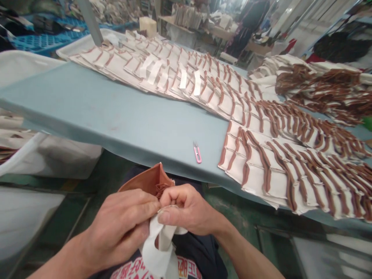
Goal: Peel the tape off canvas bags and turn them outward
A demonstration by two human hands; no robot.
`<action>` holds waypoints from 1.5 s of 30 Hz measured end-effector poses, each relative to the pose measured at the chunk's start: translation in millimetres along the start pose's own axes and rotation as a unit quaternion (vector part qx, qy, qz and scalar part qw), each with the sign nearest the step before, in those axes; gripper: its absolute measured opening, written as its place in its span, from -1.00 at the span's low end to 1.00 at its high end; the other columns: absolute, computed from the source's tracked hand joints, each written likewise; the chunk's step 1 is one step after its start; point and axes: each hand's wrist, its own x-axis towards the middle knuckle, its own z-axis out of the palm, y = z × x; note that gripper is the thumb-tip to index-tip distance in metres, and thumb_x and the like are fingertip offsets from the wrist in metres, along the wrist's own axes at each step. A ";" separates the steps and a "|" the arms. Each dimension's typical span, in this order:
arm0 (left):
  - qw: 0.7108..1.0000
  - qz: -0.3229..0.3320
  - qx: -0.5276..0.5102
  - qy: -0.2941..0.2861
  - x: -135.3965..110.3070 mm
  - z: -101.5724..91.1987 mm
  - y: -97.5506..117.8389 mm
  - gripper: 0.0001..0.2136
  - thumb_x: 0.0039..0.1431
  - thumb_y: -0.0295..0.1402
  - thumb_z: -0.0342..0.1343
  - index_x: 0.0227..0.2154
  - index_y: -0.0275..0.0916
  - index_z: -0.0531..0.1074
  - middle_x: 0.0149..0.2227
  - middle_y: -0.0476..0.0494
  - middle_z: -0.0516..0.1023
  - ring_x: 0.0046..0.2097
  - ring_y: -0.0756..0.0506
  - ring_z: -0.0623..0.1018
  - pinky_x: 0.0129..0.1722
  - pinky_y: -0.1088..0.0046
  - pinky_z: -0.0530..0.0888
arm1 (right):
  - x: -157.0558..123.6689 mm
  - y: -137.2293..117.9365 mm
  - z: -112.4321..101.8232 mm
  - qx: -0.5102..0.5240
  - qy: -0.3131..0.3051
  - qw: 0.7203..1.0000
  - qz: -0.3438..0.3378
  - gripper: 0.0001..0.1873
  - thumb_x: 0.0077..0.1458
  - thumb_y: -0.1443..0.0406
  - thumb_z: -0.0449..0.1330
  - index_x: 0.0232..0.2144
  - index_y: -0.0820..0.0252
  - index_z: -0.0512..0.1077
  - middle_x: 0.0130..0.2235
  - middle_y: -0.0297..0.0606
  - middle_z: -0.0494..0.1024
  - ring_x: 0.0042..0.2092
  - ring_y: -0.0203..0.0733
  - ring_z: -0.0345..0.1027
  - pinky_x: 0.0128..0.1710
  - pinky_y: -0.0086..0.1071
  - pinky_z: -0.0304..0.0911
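Observation:
Both hands work close together below the table's front edge, over my lap. My left hand [122, 224] is closed around a brown and white fabric piece [151, 182], fingers curled over its top. My right hand [186, 209] pinches the same piece from the right, thumb pressed against the white cloth that hangs down between the hands. The brown flap stands up behind my fingers. A small pink thread snipper [197, 152] lies on the table just beyond the hands, untouched.
The pale blue table [116, 116] carries long overlapping rows of white pieces with brown trim [261, 128], and a heap of them [319, 85] at the far right. White bins [26, 69] stand at the left. A person in dark clothes stands far behind.

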 end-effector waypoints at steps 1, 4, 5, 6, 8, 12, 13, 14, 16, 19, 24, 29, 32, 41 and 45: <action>1.000 0.010 0.022 -0.003 -2.3 1.0 -2.4 -0.81 0.53 -0.55 0.01 0.02 -0.21 0.46 -0.31 -0.14 0.72 -0.37 -0.09 0.67 -0.34 0.42 0.58 | -0.1 5.8 1.1 0.024 0.006 1.000 0.004 -0.31 -0.03 -0.23 0.61 -0.44 0.18 0.43 -0.52 -0.51 0.36 -0.52 -0.43 0.11 -0.49 -0.51 0.11; 0.996 0.015 0.087 -0.009 -11.7 5.5 -9.0 -0.77 0.68 -0.40 -0.10 0.02 -0.22 0.49 -0.26 -0.21 0.71 -0.35 -0.11 0.62 -0.32 0.37 0.53 | 1.1 21.4 5.3 0.068 0.051 0.996 -0.013 -0.20 -0.03 -0.40 0.51 -0.43 0.19 0.45 -0.51 -0.46 0.39 -0.53 -0.43 0.11 -0.52 -0.51 0.04; 0.995 0.014 0.100 -0.004 -15.2 7.6 -11.1 -0.76 0.68 -0.39 -0.10 0.04 -0.22 0.50 -0.23 -0.22 0.71 -0.34 -0.12 0.61 -0.30 0.37 0.52 | 2.3 25.2 7.2 0.082 0.073 0.994 -0.024 -0.17 -0.02 -0.44 0.47 -0.44 0.19 0.43 -0.52 -0.46 0.37 -0.54 -0.43 0.08 -0.54 -0.51 0.00; 0.994 0.011 0.108 0.003 -18.4 9.9 -13.1 -0.76 0.68 -0.38 -0.08 0.08 -0.22 0.51 -0.20 -0.23 0.71 -0.32 -0.12 0.60 -0.28 0.37 0.52 | 3.7 28.2 9.5 0.097 0.095 0.990 -0.032 -0.15 -0.02 -0.46 0.44 -0.46 0.18 0.41 -0.54 -0.47 0.35 -0.55 -0.43 0.04 -0.55 -0.51 -0.03; 0.993 0.008 0.118 0.008 -23.5 14.5 -17.0 -0.76 0.67 -0.37 -0.04 0.15 -0.21 0.52 -0.13 -0.25 0.72 -0.28 -0.13 0.59 -0.24 0.35 0.52 | 7.1 31.5 14.2 0.131 0.120 0.984 -0.032 -0.14 -0.04 -0.48 0.43 -0.50 0.16 0.38 -0.56 -0.46 0.33 -0.55 -0.42 0.04 -0.56 -0.51 -0.03; 0.993 0.009 0.112 0.022 -22.7 20.0 -23.4 -0.73 0.65 -0.38 -0.04 0.16 -0.24 0.53 -0.06 -0.31 0.71 -0.20 -0.17 0.62 -0.13 0.29 0.56 | 10.6 29.9 19.4 0.172 0.119 0.978 -0.001 -0.20 -0.09 -0.38 0.54 -0.47 0.18 0.42 -0.52 -0.38 0.42 -0.51 -0.37 0.17 -0.52 -0.50 0.08; 0.994 0.009 0.105 0.025 -19.9 19.9 -23.6 -0.73 0.65 -0.40 -0.04 0.16 -0.25 0.53 -0.06 -0.30 0.70 -0.19 -0.17 0.63 -0.12 0.30 0.57 | 10.0 28.4 18.9 0.176 0.121 0.977 -0.002 -0.21 -0.09 -0.36 0.55 -0.47 0.18 0.42 -0.52 -0.39 0.42 -0.51 -0.37 0.17 -0.52 -0.51 0.07; 0.995 0.010 0.096 0.022 -16.5 19.2 -22.9 -0.74 0.63 -0.42 -0.02 0.16 -0.24 0.53 -0.06 -0.29 0.70 -0.18 -0.15 0.64 -0.12 0.32 0.58 | 8.5 26.4 17.7 0.175 0.124 0.977 -0.008 -0.22 -0.09 -0.35 0.57 -0.47 0.17 0.41 -0.52 -0.41 0.40 -0.52 -0.39 0.14 -0.53 -0.51 0.05; 0.998 0.008 0.068 0.011 -9.2 15.6 -17.9 -0.75 0.56 -0.52 0.03 0.15 -0.22 0.50 -0.08 -0.23 0.70 -0.18 -0.12 0.68 -0.15 0.40 0.59 | 3.7 21.2 13.8 0.154 0.116 0.981 -0.020 -0.23 -0.05 -0.33 0.56 -0.49 0.16 0.38 -0.54 -0.46 0.35 -0.53 -0.42 0.07 -0.54 -0.51 0.01; 0.997 -0.047 0.060 0.000 -2.8 6.6 -2.7 -0.66 0.40 -0.56 0.12 0.16 -0.18 0.43 -0.19 -0.07 0.71 -0.26 -0.06 0.69 -0.22 0.49 0.59 | -6.0 9.8 7.1 0.079 0.079 0.993 -0.024 -0.25 0.03 -0.32 0.53 -0.49 0.17 0.38 -0.54 -0.51 0.31 -0.54 -0.45 0.00 -0.56 -0.52 -0.04; 0.981 -0.190 0.021 -0.021 1.5 -12.4 18.3 -0.80 0.52 -0.33 0.02 0.07 -0.06 0.50 -0.17 0.06 0.71 -0.23 -0.05 0.70 -0.21 0.50 0.56 | -19.0 -12.6 4.4 -0.028 0.065 0.997 -0.014 -0.37 0.14 -0.22 0.51 -0.40 0.19 0.46 -0.50 -0.48 0.35 -0.51 -0.42 0.08 -0.54 -0.52 0.01; 0.958 -0.213 -0.115 -0.152 17.2 -27.4 7.7 -0.64 0.66 -0.32 -0.07 -0.35 -0.14 0.43 -0.43 0.14 0.48 -0.44 0.03 0.48 -0.41 0.54 0.39 | -25.5 -30.2 12.9 -0.152 0.076 0.982 -0.087 -0.74 0.19 0.26 0.41 -0.44 0.16 0.42 -0.56 -0.57 0.20 -0.52 -0.42 0.00 -0.53 -0.50 -0.06; 0.960 -0.177 -0.164 -0.145 16.8 -21.8 -5.9 -0.69 0.56 -0.37 0.11 -0.41 -0.16 0.40 -0.46 0.14 0.39 -0.46 0.02 0.36 -0.44 0.48 0.27 | -26.3 -30.5 20.2 -0.168 0.072 0.976 -0.119 -0.82 0.18 0.32 0.30 -0.45 0.12 0.39 -0.58 -0.59 0.16 -0.55 -0.42 -0.04 -0.55 -0.48 -0.09; 0.890 -0.304 -0.336 -0.047 3.1 47.7 -16.3 -0.47 0.36 -0.02 0.23 -0.60 -0.15 0.17 -0.56 0.07 0.26 -0.51 0.00 0.22 -0.55 0.49 0.20 | -11.6 -6.3 30.1 -0.081 0.061 0.982 -0.158 -0.64 0.24 0.12 0.37 -0.48 0.11 0.37 -0.50 -0.45 0.32 -0.50 -0.35 0.06 -0.51 -0.43 0.02; 0.904 -0.288 -0.315 -0.009 0.3 44.3 -23.3 -0.37 0.40 0.16 0.20 -0.59 -0.14 0.12 -0.59 0.11 0.21 -0.52 0.02 0.18 -0.52 0.45 0.17 | -20.4 -23.8 26.8 -0.144 0.057 0.974 -0.163 -0.75 0.26 0.22 0.34 -0.43 0.13 0.43 -0.49 -0.49 0.29 -0.50 -0.37 0.04 -0.49 -0.44 0.02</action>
